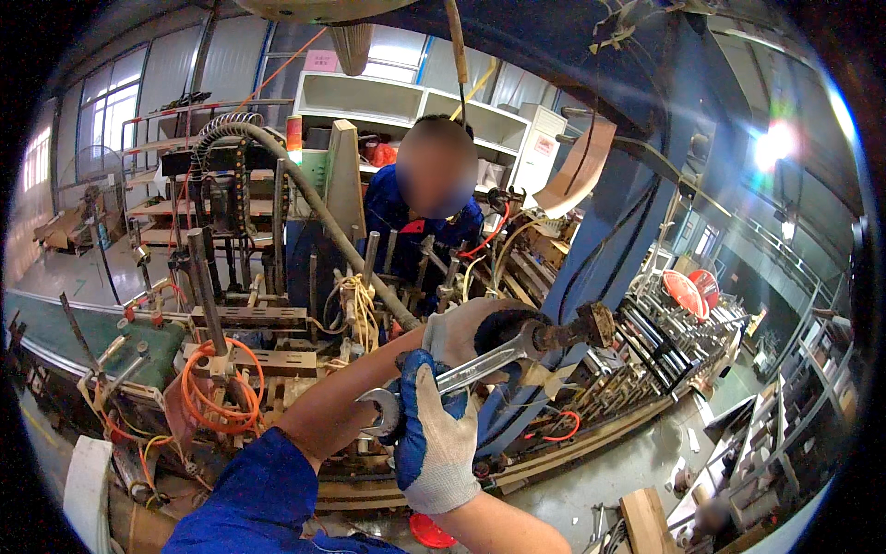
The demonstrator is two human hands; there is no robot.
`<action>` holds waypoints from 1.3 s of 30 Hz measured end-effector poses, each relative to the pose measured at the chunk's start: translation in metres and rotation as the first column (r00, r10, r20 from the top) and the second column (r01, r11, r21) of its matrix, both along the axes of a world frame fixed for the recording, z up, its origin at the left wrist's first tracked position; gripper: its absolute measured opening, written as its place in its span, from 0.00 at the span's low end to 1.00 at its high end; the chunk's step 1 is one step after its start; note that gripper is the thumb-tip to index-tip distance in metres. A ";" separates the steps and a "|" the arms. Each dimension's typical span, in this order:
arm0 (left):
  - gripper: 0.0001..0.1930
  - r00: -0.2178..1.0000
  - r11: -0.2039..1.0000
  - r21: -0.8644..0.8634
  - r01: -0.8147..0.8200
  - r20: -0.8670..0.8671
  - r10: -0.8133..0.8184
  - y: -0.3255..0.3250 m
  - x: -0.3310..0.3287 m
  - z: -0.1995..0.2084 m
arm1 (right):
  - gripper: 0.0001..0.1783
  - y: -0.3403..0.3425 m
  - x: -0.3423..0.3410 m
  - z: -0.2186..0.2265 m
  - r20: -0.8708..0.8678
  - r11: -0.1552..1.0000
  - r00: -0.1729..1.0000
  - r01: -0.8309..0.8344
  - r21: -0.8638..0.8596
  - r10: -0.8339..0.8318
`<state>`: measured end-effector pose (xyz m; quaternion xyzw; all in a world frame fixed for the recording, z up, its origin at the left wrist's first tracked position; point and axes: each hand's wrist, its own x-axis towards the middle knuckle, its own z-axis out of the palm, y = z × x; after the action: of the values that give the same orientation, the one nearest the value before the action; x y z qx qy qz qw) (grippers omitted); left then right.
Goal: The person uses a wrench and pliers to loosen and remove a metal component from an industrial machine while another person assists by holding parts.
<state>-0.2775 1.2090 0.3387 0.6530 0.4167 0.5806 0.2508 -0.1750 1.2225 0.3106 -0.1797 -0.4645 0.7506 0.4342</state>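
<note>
My right hand (pixel 438 448), in a white glove with a blue coated palm, is wrapped around the shaft of a steel combination wrench (pixel 475 371). The wrench's open jaw sticks out on the left over my left forearm; its other end points up to the right, against a rusty metal fitting (pixel 591 328). My left hand (pixel 466 328), in a greyish glove with dark fingers, reaches across behind the wrench. Its fingers look curled by the fitting, but the wrench head partly covers them, and what they grip is hidden.
Across the machine a person in blue workwear (pixel 425 208) faces me. A blue steel post (pixel 604 249) rises close to my hands on the right. Coiled orange hose (pixel 221 388), upright rods and a grey flexible conduit (pixel 323 217) crowd the left. Wooden pieces (pixel 646 522) lie low right.
</note>
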 end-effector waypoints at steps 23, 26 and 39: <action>0.40 0.742 0.949 0.310 -0.060 -0.622 0.249 0.115 0.036 -0.093 | 0.19 -0.001 0.149 -0.041 0.315 0.873 0.921 -0.053 -0.486 0.231; 0.40 0.745 0.932 0.361 -0.031 -0.613 0.263 0.117 0.046 -0.109 | 0.15 -0.004 0.182 -0.062 -0.042 0.799 0.960 -0.254 -0.544 0.276; 0.41 0.721 0.956 0.292 -0.041 -0.653 0.230 0.124 0.049 -0.135 | 0.27 0.017 0.153 -0.090 0.273 0.899 0.962 0.096 -0.427 0.027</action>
<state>-0.2284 1.3330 0.2035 0.8138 0.4479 0.3669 -0.0494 -0.0223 1.2392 0.2206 -0.3820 -0.3366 0.7957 0.3280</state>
